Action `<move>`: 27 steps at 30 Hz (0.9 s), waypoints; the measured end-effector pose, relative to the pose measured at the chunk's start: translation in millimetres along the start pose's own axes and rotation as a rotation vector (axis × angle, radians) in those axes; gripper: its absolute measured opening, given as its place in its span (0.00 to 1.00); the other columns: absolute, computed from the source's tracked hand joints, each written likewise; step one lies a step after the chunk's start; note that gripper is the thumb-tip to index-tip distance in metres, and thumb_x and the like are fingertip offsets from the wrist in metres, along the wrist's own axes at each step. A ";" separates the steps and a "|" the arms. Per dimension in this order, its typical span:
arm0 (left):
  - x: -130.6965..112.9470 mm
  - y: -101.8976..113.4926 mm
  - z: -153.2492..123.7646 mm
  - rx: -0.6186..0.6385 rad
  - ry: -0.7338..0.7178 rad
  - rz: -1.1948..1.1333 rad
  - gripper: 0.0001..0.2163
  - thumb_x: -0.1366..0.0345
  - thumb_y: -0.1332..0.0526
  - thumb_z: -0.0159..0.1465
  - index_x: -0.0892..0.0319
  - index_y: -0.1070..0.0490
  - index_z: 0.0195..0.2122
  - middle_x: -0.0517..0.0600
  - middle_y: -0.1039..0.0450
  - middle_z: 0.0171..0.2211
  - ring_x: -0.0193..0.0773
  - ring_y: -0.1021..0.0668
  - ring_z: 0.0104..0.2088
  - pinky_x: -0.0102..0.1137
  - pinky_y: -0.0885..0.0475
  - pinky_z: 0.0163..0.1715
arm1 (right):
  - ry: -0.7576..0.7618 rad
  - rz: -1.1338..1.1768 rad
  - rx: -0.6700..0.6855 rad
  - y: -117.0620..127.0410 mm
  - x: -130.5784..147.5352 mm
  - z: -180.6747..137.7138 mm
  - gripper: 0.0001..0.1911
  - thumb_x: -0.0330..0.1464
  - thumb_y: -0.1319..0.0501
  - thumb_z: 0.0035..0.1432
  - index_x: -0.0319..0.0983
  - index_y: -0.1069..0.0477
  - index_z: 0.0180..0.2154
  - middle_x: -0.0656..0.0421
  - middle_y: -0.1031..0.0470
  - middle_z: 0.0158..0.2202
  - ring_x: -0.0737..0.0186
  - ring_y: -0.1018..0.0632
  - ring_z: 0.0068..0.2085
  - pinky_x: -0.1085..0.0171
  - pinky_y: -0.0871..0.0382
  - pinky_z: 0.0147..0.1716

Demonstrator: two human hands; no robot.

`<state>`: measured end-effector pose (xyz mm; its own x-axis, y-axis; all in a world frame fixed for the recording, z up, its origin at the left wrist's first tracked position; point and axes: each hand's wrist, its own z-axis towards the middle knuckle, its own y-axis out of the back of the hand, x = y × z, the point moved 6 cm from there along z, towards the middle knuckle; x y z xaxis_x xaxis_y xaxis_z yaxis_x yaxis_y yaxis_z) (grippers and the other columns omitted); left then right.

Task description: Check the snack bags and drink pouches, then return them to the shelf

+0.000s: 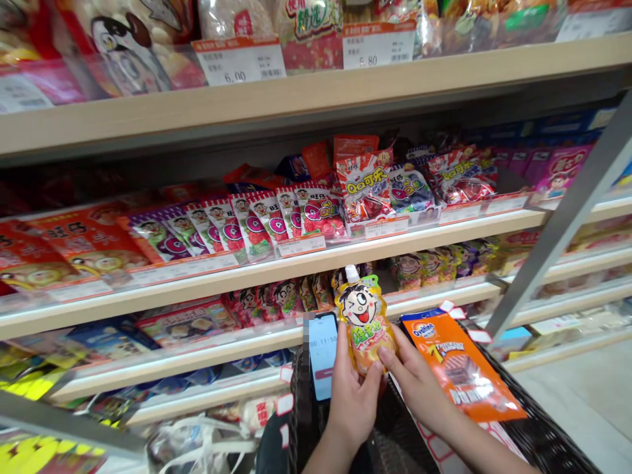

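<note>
A yellow jelly drink pouch [364, 322] with a white screw cap and a winking cartoon face is held upright between both hands, in front of the shelves. My left hand [348, 398] grips its lower left side, thumb across the front. On its lower right side, my right hand [407, 365] is closed with the thumb on the front. Beneath the hands is a dark woven basket [548, 434]. A phone [322, 355] showing a timer stands at the basket's left side. An orange Ovaltine bag [461, 365] lies at its right side.
Gummy candy bags [320, 214] line the middle shelf [197, 283] behind price tags. More pouches [419, 266] stand one shelf lower. A grey metal post [563, 217] slants down at right. White bags [197, 441] are low at left, near the pale floor-level shelves.
</note>
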<state>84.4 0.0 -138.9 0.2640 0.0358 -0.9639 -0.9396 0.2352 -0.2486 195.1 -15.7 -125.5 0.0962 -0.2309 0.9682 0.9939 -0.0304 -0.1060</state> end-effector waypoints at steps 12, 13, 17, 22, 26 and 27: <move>-8.3 -1.3 3.0 -0.047 -0.101 -0.003 0.39 0.61 0.32 0.57 0.55 0.48 0.67 0.59 0.46 0.69 0.51 0.38 0.67 0.42 0.41 0.66 | 0.012 0.023 0.020 6.3 -2.0 5.2 0.27 0.44 0.43 0.64 0.43 0.37 0.61 0.54 0.27 0.57 0.53 0.26 0.56 0.57 0.30 0.54; -8.9 -1.3 1.7 -0.048 -0.108 -0.003 0.39 0.61 0.32 0.57 0.56 0.48 0.67 0.59 0.45 0.68 0.52 0.38 0.67 0.43 0.40 0.65 | 0.013 0.019 0.013 6.7 -2.7 4.6 0.27 0.44 0.43 0.64 0.43 0.38 0.61 0.53 0.26 0.56 0.53 0.25 0.55 0.56 0.30 0.55; -11.9 -1.6 -1.8 -0.055 -0.124 -0.002 0.40 0.60 0.32 0.57 0.58 0.49 0.68 0.61 0.41 0.66 0.52 0.40 0.67 0.44 0.41 0.66 | -0.003 -0.010 -0.005 5.6 -4.0 2.2 0.27 0.44 0.43 0.64 0.42 0.38 0.62 0.53 0.24 0.53 0.54 0.23 0.52 0.56 0.31 0.54; -20.6 -2.1 0.2 -0.070 -0.134 0.016 0.41 0.60 0.30 0.55 0.58 0.47 0.67 0.61 0.38 0.65 0.52 0.40 0.68 0.45 0.42 0.66 | -0.026 -0.006 -0.022 3.0 -2.0 1.4 0.27 0.44 0.45 0.65 0.42 0.39 0.62 0.53 0.26 0.55 0.54 0.25 0.54 0.56 0.33 0.56; -24.4 -5.5 2.8 -0.042 -0.084 0.006 0.41 0.61 0.29 0.54 0.57 0.46 0.67 0.60 0.37 0.64 0.52 0.35 0.65 0.45 0.39 0.64 | -0.026 0.004 -0.033 2.6 -0.9 1.6 0.26 0.43 0.45 0.65 0.42 0.39 0.62 0.53 0.24 0.54 0.54 0.25 0.54 0.55 0.33 0.56; -24.6 -5.7 3.0 -0.044 -0.081 0.003 0.41 0.61 0.29 0.54 0.56 0.46 0.67 0.60 0.37 0.64 0.52 0.35 0.65 0.44 0.38 0.64 | -0.021 0.006 -0.035 2.9 -0.9 1.6 0.26 0.43 0.45 0.65 0.43 0.39 0.62 0.53 0.25 0.54 0.54 0.25 0.54 0.55 0.33 0.56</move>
<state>83.9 0.7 -113.5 0.2765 0.1149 -0.9541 -0.9485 0.1922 -0.2518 198.0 -14.0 -126.3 0.1034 -0.2112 0.9720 0.9909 -0.0628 -0.1191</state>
